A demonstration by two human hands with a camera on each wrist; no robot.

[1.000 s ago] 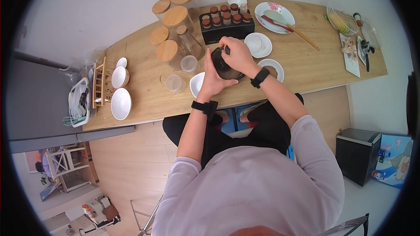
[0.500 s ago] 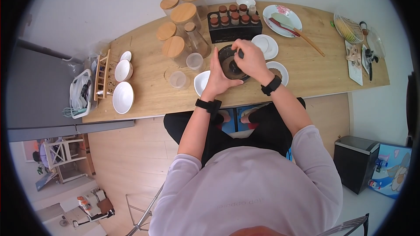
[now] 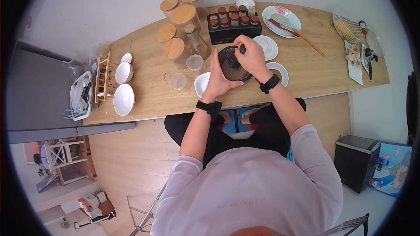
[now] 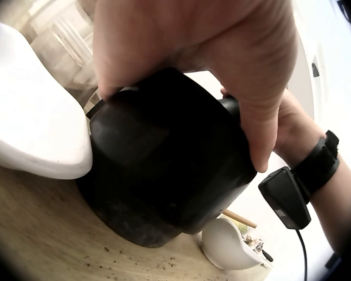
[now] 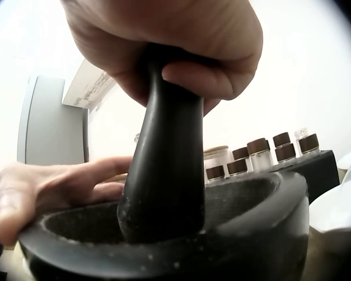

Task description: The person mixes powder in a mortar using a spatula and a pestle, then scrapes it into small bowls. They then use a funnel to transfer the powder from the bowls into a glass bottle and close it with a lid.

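A black stone mortar (image 3: pixel 239 77) stands near the table's front edge, with brown powder (image 3: pixel 229 71) inside. My left hand (image 3: pixel 219 81) grips its left side, thumb along the near rim and fingers along the far left; in the left wrist view they straddle the dark wall. Above the bowl, my right hand (image 3: pixel 253 57) is wrapped round the top of a black pestle (image 5: pixel 167 158). The pestle's lower end is down inside the mortar, its tip hidden behind the near rim in the right wrist view. A white dish (image 3: pixel 201 85) sits close at the mortar's left.
Behind the mortar stands a black rack (image 3: pixel 224 36) of spice jars. Wooden-lidded canisters (image 3: pixel 175 49) and a clear plastic cup (image 3: pixel 195 62) are to the left. White dishes (image 3: pixel 272 50) lie on the right, one of them (image 3: pixel 283 71) holding brown powder. Farther right is a flowered plate (image 3: pixel 292 15) with spatulas.
The right hand and pestle have shifted right within the mortar, showing more of the powder. The left hand keeps its grip on the mortar. The head view has shifted slightly.
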